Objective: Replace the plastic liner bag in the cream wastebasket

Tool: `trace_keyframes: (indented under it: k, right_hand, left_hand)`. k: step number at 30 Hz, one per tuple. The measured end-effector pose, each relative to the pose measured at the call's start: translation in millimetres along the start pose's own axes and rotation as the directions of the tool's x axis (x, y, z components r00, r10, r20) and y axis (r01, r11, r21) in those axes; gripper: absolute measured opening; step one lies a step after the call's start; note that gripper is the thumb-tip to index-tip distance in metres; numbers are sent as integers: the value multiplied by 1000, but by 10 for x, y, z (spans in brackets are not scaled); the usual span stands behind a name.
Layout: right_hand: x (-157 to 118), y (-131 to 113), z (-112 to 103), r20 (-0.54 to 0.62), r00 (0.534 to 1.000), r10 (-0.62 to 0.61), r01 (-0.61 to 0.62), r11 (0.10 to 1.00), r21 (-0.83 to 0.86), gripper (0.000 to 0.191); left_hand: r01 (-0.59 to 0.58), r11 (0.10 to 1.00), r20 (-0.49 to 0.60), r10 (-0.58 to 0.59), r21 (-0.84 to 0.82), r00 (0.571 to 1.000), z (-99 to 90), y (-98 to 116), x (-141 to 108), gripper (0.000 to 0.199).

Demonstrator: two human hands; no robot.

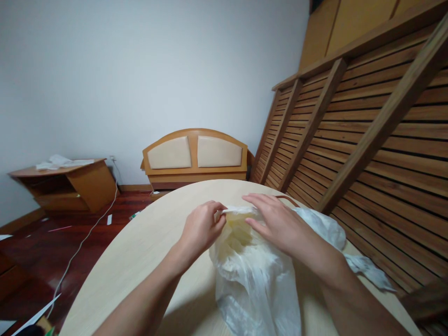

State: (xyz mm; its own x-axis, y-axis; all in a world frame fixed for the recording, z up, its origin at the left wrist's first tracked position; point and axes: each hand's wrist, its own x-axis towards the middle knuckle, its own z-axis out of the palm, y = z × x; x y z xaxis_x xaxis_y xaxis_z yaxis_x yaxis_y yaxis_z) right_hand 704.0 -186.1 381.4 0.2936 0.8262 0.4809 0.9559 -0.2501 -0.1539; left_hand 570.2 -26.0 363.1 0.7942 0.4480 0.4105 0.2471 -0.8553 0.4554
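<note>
A thin white plastic bag lies on the round pale table, its mouth open and something yellowish showing through or inside it. The fingers of my left hand are pinched on the left side of the bag's rim. Over the right side of the rim is my right hand, thumb and fingers apart, close to the plastic and not closed on it.
More white plastic lies at the table's right edge, beside a crumpled piece. A slatted wooden frame leans at the right. Behind stand a headboard and, at the left, a low cabinet. A cable crosses the floor.
</note>
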Motion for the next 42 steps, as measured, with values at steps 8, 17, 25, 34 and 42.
trace_keyframes:
  k: [8,17,25,34,42]
  right_hand:
    - [89,-27,42,129,991,44,-54,995,82,27]
    - [90,-15,77,137,991,-9,-11,989,144,23]
    - [80,32,173,-17,997,72,-69,988,141,53]
    - [145,-55,74,-38,983,180,-172,973,156,29]
    - [103,-138,87,-31,998,45,-35,957,288,26]
  left_hand:
    - [12,994,64,-19,108,998,-58,43,-39,17]
    - [-331,944,-17,331,4,943,12,17,-62,39]
    - [-157,982,-102,167,101,981,43,-74,-7,11]
    - [-109,994,-56,108,-18,993,-53,23,-90,28]
    - [-136,978,-84,123,-159,989,-42,85,-133,21]
